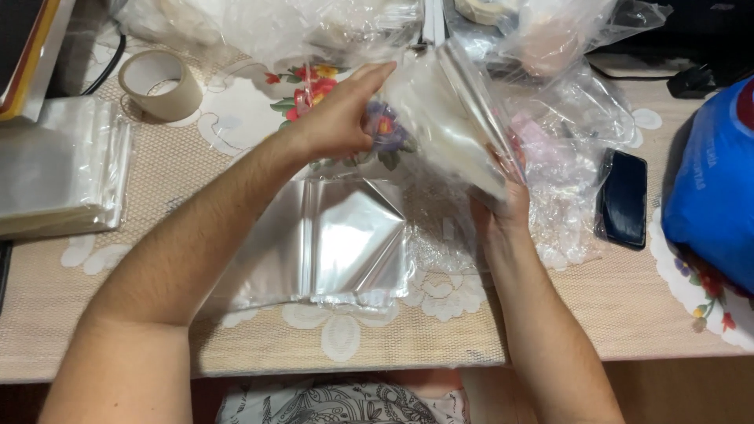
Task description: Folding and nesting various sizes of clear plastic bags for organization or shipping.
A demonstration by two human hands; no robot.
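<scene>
— What's she got there?

— A clear plastic bag point(448, 118), tilted up off the table. The right hand point(503, 208) is clamped on its lower edge; the left hand point(342, 118) lies against its side with fingers stretched flat, not closed on it.

— And around that?

— Just below the hands lies a flat stack of clear sleeves point(345, 243) on the lace tablecloth point(628, 306). Right of the gripping hand, crumpled plastic point(569, 157), then a dark phone point(623, 198), then a blue bag point(711, 188). Well off to the left, a tape roll point(161, 84) and another pile of sleeves point(59, 169).
</scene>
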